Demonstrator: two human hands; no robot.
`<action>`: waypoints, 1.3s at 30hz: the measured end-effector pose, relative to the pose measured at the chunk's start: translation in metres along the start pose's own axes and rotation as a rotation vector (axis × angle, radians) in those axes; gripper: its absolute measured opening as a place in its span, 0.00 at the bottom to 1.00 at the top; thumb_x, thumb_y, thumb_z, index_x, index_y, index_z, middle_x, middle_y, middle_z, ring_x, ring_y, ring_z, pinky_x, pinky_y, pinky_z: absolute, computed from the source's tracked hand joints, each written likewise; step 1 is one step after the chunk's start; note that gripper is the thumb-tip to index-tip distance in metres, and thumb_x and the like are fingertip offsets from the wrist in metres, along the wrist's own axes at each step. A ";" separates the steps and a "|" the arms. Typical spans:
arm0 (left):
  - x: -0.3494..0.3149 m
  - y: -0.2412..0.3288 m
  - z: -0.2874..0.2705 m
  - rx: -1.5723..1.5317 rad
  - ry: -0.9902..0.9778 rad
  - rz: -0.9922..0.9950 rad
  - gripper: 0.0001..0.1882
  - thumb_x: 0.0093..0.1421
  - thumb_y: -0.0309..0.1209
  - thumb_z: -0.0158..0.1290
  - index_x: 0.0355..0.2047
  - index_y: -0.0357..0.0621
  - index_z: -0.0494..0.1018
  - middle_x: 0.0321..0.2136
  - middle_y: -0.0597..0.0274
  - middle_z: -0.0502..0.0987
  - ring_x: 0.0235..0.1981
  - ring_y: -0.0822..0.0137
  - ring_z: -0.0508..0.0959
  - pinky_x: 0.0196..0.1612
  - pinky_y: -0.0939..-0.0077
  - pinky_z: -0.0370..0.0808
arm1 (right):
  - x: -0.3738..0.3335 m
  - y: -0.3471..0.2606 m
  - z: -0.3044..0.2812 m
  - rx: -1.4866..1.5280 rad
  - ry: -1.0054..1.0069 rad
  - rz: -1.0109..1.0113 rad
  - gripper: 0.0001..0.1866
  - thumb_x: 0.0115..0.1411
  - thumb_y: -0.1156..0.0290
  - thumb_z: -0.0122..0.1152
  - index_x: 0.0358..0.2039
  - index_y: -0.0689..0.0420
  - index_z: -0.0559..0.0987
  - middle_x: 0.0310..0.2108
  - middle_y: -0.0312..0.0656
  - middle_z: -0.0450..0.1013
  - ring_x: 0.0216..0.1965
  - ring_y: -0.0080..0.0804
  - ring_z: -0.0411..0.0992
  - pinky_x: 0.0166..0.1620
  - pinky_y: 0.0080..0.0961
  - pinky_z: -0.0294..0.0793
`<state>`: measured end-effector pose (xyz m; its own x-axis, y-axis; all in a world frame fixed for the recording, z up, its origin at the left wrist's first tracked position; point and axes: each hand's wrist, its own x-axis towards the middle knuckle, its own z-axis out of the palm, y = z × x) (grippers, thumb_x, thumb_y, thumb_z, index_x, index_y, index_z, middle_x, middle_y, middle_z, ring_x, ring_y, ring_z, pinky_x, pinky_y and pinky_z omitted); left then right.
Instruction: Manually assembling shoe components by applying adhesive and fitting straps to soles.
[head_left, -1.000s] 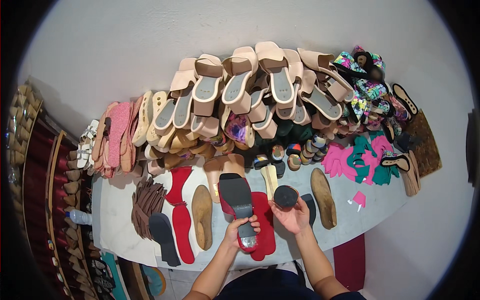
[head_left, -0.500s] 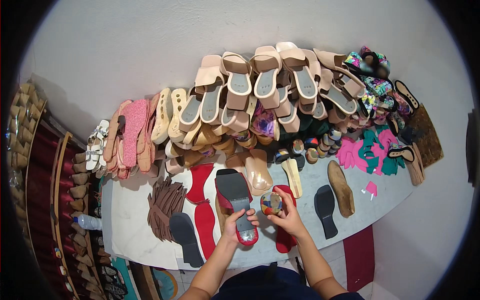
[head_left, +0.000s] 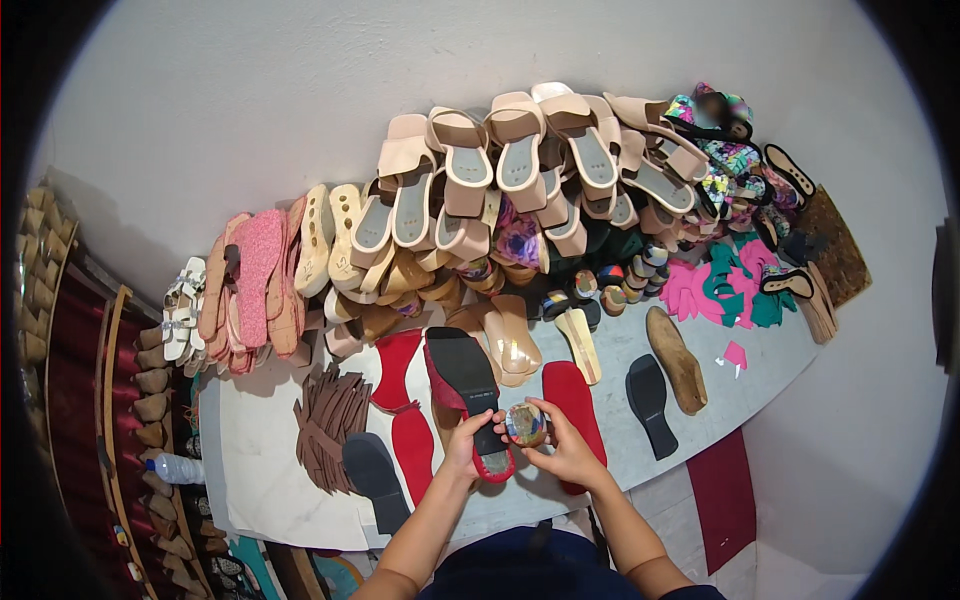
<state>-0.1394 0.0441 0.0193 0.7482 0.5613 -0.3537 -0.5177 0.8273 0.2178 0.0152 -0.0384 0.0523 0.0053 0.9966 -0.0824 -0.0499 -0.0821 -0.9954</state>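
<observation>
My left hand [head_left: 466, 447] is closed around a sandal [head_left: 460, 365] with its black sole facing up and a red rim at the heel end. In my right hand [head_left: 567, 455], fingers and thumb grip a multicoloured heel block [head_left: 525, 424] with a patchwork side. The block is close beside the sandal's heel end, near my left fingertips; whether they touch, I cannot tell. Under my right hand lies a red sole-shaped piece [head_left: 574, 390]. Left of the sandal are red cut pieces [head_left: 412, 440] and a black sole [head_left: 375, 485].
Stacked beige heeled sandals [head_left: 520, 160] line the wall side of the table [head_left: 270, 500]. Brown strips [head_left: 330, 430] lie left. A black sole [head_left: 652, 405] and wooden shoe last [head_left: 676, 360] lie right, with pink and green scraps [head_left: 735, 285] farther back. A bottle [head_left: 180, 468] stands beyond the left edge.
My right hand has brought the heel block left, close to the sandal's heel end, uncovering more of the red sole-shaped piece. The whole view has shifted slightly.
</observation>
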 end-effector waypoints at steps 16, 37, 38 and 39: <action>0.000 -0.025 0.044 0.106 0.254 0.053 0.07 0.57 0.33 0.44 0.28 0.43 0.66 0.22 0.66 0.68 0.25 0.70 0.71 0.31 0.73 0.73 | -0.013 -0.022 -0.019 0.154 -0.019 -0.078 0.40 0.46 0.71 0.63 0.58 0.57 0.52 0.52 0.44 0.55 0.54 0.34 0.56 0.54 0.29 0.57; 0.023 -0.055 0.050 -0.062 -0.003 0.255 0.04 0.58 0.31 0.41 0.30 0.45 0.59 0.25 0.66 0.63 0.26 0.74 0.66 0.30 0.79 0.70 | -0.031 -0.012 -0.069 0.792 -0.102 0.203 0.26 0.52 0.78 0.53 0.50 0.56 0.56 0.53 0.43 0.54 0.51 0.32 0.59 0.51 0.29 0.62; 0.024 -0.056 0.048 -0.066 0.002 0.258 0.04 0.58 0.31 0.41 0.30 0.45 0.59 0.25 0.66 0.63 0.26 0.74 0.66 0.30 0.79 0.70 | -0.031 -0.012 -0.068 0.818 -0.087 0.209 0.27 0.50 0.80 0.53 0.50 0.55 0.57 0.53 0.43 0.55 0.52 0.32 0.58 0.52 0.29 0.60; 0.025 -0.056 0.044 -0.025 0.031 0.276 0.04 0.58 0.31 0.42 0.30 0.45 0.59 0.24 0.67 0.63 0.25 0.74 0.66 0.30 0.80 0.70 | -0.031 -0.012 -0.066 0.844 -0.071 0.214 0.28 0.48 0.82 0.53 0.50 0.54 0.58 0.53 0.43 0.55 0.53 0.31 0.57 0.54 0.30 0.59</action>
<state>-0.0732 0.0131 0.0382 0.5642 0.7644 -0.3120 -0.7109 0.6420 0.2873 0.0811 -0.0690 0.0640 -0.1498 0.9612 -0.2317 -0.7657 -0.2611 -0.5879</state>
